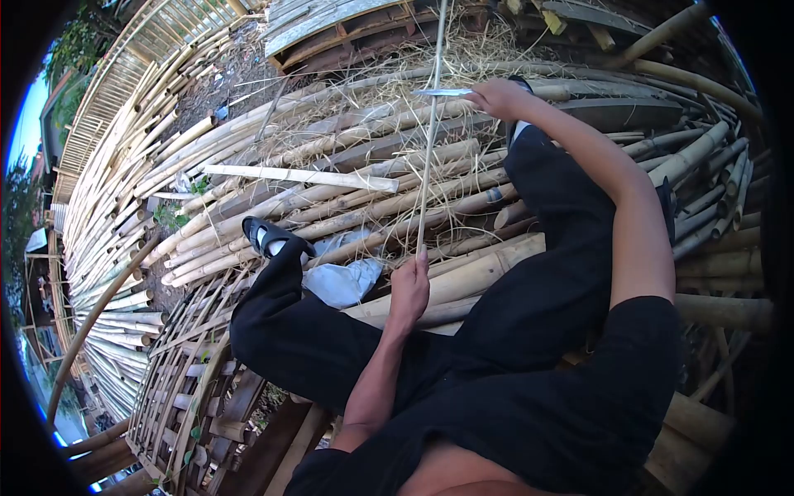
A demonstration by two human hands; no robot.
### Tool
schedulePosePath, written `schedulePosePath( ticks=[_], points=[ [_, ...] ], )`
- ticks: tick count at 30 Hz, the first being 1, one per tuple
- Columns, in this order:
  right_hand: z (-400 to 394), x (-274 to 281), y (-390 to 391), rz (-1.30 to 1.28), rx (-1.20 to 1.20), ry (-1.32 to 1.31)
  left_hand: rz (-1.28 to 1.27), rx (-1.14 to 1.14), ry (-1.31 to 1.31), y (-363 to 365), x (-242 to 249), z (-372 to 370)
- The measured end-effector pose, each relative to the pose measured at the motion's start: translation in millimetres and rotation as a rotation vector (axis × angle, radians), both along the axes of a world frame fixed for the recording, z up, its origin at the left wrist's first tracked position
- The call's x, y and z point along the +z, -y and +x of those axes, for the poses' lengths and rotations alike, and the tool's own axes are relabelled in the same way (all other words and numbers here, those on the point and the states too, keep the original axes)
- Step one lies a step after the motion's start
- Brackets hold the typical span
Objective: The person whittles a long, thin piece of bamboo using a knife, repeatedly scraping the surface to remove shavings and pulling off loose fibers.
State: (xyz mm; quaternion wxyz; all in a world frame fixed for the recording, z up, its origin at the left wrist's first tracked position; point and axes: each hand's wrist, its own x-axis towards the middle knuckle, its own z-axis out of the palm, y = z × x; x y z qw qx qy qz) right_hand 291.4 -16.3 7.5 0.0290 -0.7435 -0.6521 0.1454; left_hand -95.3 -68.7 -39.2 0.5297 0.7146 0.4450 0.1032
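My left hand (pixel 409 287) is closed around the lower end of a long, thin bamboo strip (pixel 428 157), thumb lying along it. From there the strip runs up and away, past the top edge of the view. Farther out, my right hand (pixel 499 99) grips a knife (pixel 447 92), its handle hidden in the fingers. The pale blade points left and crosses the strip; whether it touches cannot be made out. Curly bamboo shavings (pixel 397 107) lie scattered beneath the blade.
Stacked bamboo poles (pixel 331 198) spread under and around my legs. A flat split slat (pixel 302 176) rests across them. A whitish plastic bag (pixel 343 283) lies beside my left leg. At lower left is a woven bamboo frame (pixel 194 397); a wooden pallet (pixel 339 37) stands at the back.
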Motion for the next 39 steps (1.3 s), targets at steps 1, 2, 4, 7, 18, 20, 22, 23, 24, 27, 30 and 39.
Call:
schedulePosePath(
  ticks=[1, 2, 4, 7, 18, 20, 22, 23, 24, 27, 30, 39],
  points=[
    [7, 3, -2, 0.042, -0.025, 0.031, -0.011, 0.004, -0.007, -1, 0, 0],
    [0, -5, -4, 0.020, -0.104, -0.022, 0.030, -0.008, -0.009, -2, -5, -1],
    [-32, 4, 8, 0.076, 0.015, -0.035, 0.011, 0.004, 0.001, 1, -3, 1],
    [-13, -2, 2, 0.069, 0.122, -0.064, 0.007, -0.001, -0.001, 0, 6, -1],
    [7, -12, 5, -0.023, -0.001, 0.099, 0.013, -0.025, -0.003, 1, 6, -4],
    [78, -27, -2, 0.209, -0.158, 0.182, -0.010, -0.041, -0.018, 5, 1, -8],
    [121, -9, 7, 0.227, -0.352, 0.278, -0.014, -0.012, 0.051, 7, -8, -12],
    [118, -3, 9, 0.233, -0.350, 0.275, -0.008, -0.009, 0.050, 1, -9, -11],
    [110, -1, 18, 0.257, -0.506, 0.145, -0.027, -0.020, 0.114, -3, -9, -11],
    [98, -30, 27, 0.544, -0.526, 0.046, -0.112, -0.040, 0.281, -13, -11, 0],
    [47, -25, 28, 0.261, -0.717, -0.486, -0.670, -0.010, 0.378, -14, 12, 10],
    [-36, 27, -13, 0.189, -0.579, -1.212, -1.092, -0.186, 0.487, -16, 18, 21]
  ],
)
